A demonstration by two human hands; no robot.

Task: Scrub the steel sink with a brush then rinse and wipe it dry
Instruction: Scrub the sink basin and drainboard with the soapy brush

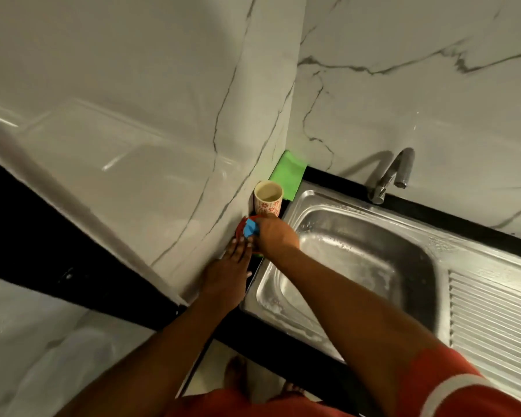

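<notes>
Where both hands meet at the sink's far-left corner: scene set out below.

Sink [370,260]: steel, let into a black worktop [286,347]; long axis running from near left to far right; bowl at left, wet and streaked with suds; ribbed drainer [494,323] at right.

Brush [248,228]: red and blue, on the worktop strip between wall and sink rim, just near side of the cup; mostly hidden under the right hand, so pointing direction and long axis cannot be told.

Right hand [272,234]: reaching across the bowl's left rim, fingers curled over the brush, grip clamped on it.

Left hand [227,276]: palm down, fingers straight and together, tips touching the near edge of the brush; grip apart, holding nothing.

Cup [268,198]: upright, red-patterned, pale liquid inside, against the marble wall [175,164], far side of the brush.

Cloth [289,174]: green, flat in the far corner behind the cup.

Tap [393,176]: steel, at the far rim, spout bending down over the bowl.

Sleeve [451,383]: red with a white band, on the right arm.
</notes>
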